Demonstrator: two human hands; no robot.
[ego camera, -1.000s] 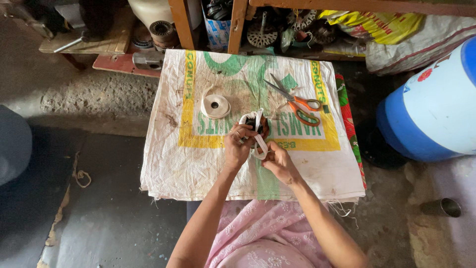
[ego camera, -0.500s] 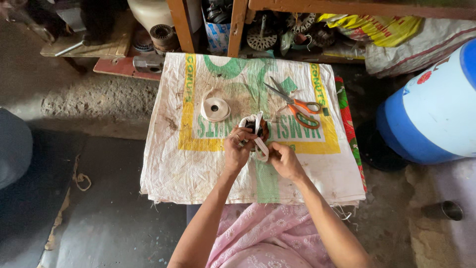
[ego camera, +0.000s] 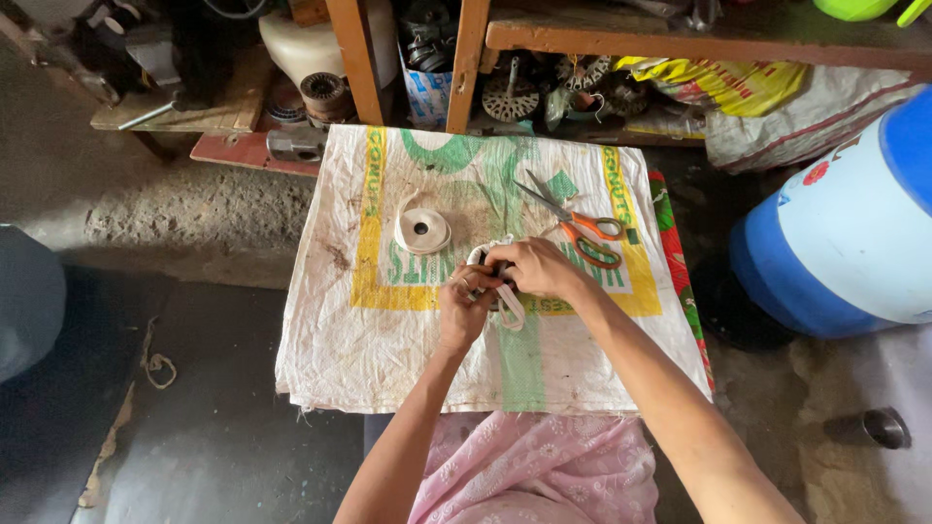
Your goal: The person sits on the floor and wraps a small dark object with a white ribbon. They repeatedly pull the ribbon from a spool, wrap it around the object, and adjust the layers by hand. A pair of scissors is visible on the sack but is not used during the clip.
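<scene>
While both hands meet over the middle of the woven sack [ego camera: 388,349], my left hand [ego camera: 464,309] and right hand [ego camera: 533,269] close their fingers on a small object wrapped in white tape [ego camera: 507,309]; its form is largely hidden. The tape roll [ego camera: 421,231] lies just beyond-left, the orange-handled scissors [ego camera: 581,228] beyond-right.

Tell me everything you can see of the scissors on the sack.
The scissors have orange plastic handle loops with dark inner rims and grey metal blades. They lie flat on the printed white woven sack, blades shut or almost shut, tips pointing up-left, handles toward the lower right. Nothing holds them; the right hand works just below the handles, apart from them.
</scene>
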